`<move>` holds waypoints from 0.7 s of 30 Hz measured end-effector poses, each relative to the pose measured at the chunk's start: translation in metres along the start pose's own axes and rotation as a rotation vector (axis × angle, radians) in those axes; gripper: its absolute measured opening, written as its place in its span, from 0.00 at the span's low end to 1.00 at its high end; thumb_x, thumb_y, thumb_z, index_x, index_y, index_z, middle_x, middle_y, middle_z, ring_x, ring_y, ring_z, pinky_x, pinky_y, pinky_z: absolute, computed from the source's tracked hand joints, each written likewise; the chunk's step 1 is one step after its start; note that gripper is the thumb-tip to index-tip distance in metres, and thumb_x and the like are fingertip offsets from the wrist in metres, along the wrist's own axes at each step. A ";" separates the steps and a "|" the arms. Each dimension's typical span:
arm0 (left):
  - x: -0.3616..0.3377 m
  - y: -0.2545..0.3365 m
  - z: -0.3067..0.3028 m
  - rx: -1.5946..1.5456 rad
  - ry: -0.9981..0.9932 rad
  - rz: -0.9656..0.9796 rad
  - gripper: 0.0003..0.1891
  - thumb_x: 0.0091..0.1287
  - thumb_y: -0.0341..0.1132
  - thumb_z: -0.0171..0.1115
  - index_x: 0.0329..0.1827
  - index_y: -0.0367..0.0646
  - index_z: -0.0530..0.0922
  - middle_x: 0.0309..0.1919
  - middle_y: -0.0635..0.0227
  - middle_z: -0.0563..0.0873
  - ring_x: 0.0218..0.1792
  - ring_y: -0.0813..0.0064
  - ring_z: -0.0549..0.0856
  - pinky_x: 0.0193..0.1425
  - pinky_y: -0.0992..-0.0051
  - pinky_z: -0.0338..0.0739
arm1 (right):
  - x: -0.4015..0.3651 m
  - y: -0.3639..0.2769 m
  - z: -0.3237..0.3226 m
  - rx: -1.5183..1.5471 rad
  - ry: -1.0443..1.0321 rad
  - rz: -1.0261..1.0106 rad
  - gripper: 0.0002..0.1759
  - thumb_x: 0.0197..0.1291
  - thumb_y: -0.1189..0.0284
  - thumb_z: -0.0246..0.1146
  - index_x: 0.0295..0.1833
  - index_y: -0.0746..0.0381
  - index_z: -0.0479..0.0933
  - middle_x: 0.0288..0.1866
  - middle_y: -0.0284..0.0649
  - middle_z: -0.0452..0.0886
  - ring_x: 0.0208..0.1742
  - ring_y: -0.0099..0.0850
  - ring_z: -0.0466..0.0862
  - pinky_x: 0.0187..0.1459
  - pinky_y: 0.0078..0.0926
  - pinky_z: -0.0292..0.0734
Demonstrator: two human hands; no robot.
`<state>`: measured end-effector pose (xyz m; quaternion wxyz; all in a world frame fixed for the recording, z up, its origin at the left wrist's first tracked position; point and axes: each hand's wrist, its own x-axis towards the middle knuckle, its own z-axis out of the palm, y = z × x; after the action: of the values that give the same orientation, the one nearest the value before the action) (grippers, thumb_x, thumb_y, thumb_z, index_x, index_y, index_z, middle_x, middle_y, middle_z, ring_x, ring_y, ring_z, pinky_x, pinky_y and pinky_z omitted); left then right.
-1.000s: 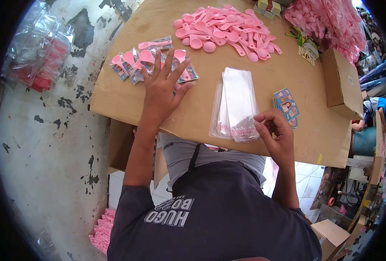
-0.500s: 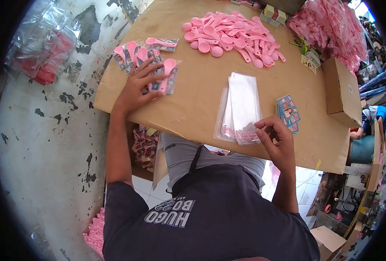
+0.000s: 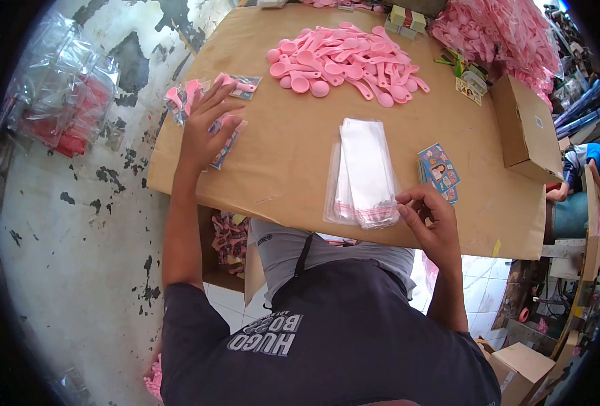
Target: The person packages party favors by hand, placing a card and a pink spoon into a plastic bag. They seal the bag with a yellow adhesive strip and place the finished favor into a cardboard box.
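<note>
My left hand [image 3: 208,132] lies over a group of packed pink spoons at the table's left, its fingers spread. Beneath it are clear packets with blue printed cards, partly hidden by the fingers. One packed spoon [image 3: 237,84] lies just beyond the fingertips. My right hand [image 3: 434,215] rests at the lower right corner of a stack of clear plastic bags [image 3: 369,162]. Its fingers are loosely curled, with thumb and forefinger tips slightly apart at the bags' edge. Just past this hand sits a small pile of blue printed cards [image 3: 439,168].
A heap of loose pink spoons [image 3: 347,61] covers the table's far middle. At the right edge stands a cardboard box [image 3: 526,128], with a large bag of pink pieces [image 3: 496,34] behind it. Clear bags [image 3: 59,88] lie at far left. Another person [image 3: 574,172] is at far right.
My left hand has moved a little left and away from me, and the packet it touched now lies closer among the others. My right hand stays by the bags. The view has shifted slightly.
</note>
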<state>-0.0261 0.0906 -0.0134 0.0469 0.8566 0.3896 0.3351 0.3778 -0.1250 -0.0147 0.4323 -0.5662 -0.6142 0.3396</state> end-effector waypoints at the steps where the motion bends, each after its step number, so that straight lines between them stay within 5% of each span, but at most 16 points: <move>1: 0.012 0.003 0.009 -0.026 0.009 0.005 0.16 0.70 0.42 0.70 0.56 0.46 0.89 0.70 0.59 0.84 0.78 0.58 0.73 0.85 0.50 0.56 | 0.000 -0.001 -0.001 0.008 0.000 -0.006 0.05 0.67 0.77 0.70 0.47 0.63 0.84 0.42 0.33 0.84 0.32 0.17 0.77 0.31 0.18 0.68; 6: 0.071 0.017 0.050 -0.127 -0.094 -0.028 0.21 0.73 0.41 0.69 0.67 0.44 0.83 0.69 0.54 0.83 0.75 0.54 0.76 0.79 0.57 0.69 | -0.002 -0.001 -0.005 0.022 0.012 -0.026 0.05 0.67 0.77 0.70 0.47 0.63 0.84 0.41 0.32 0.84 0.31 0.17 0.77 0.31 0.18 0.68; 8: 0.090 0.001 0.080 -0.005 -0.075 0.095 0.24 0.74 0.45 0.68 0.70 0.46 0.80 0.69 0.53 0.81 0.74 0.52 0.76 0.77 0.58 0.71 | -0.003 0.001 -0.006 0.034 0.027 -0.023 0.05 0.67 0.77 0.70 0.47 0.63 0.84 0.40 0.32 0.84 0.31 0.17 0.76 0.31 0.18 0.67; 14: 0.110 -0.014 0.126 0.023 -0.122 0.057 0.28 0.73 0.55 0.65 0.69 0.47 0.80 0.73 0.51 0.77 0.75 0.51 0.74 0.77 0.56 0.69 | -0.014 0.004 -0.009 0.038 0.028 -0.022 0.06 0.67 0.77 0.70 0.48 0.63 0.85 0.39 0.32 0.83 0.30 0.16 0.75 0.30 0.18 0.65; 21: 0.082 -0.007 0.100 -0.055 -0.201 0.071 0.23 0.75 0.50 0.64 0.65 0.45 0.80 0.70 0.52 0.77 0.75 0.51 0.73 0.79 0.57 0.66 | -0.019 0.005 -0.007 0.030 -0.011 0.004 0.07 0.68 0.77 0.70 0.49 0.63 0.85 0.39 0.32 0.82 0.30 0.17 0.75 0.30 0.18 0.66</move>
<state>0.0695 0.1710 -0.0491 0.0971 0.8976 0.3428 0.2596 0.3863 -0.1439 -0.0195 0.4367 -0.5590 -0.6101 0.3529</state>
